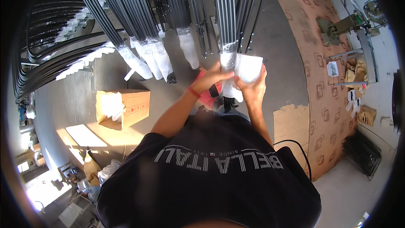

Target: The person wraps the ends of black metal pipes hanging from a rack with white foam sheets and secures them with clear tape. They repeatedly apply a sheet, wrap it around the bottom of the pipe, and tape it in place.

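In front of me hangs a bundle of black metal tubes (225, 12), its lower end wrapped in clear film and white sheet, with dark tips sticking out at the bottom. My left hand (207, 80) is closed around the wrapped part from the left. A roll of clear stretch film (249, 66) is gripped in my right hand (254, 88), pressed against the right side of the bundle. The fingertips behind the bundle are partly hidden. Just below my left wrist shows a red stringy thing (206, 98) with a black patch; its kind is unclear.
More black tube bundles (122, 12) with white wrapped ends hang at left. An open cardboard box (136, 109) stands on the floor, left of my arm. A flat cardboard sheet (291, 128) lies at right by a patterned brown covering (295, 59). Beyond it stands a green machine (341, 26).
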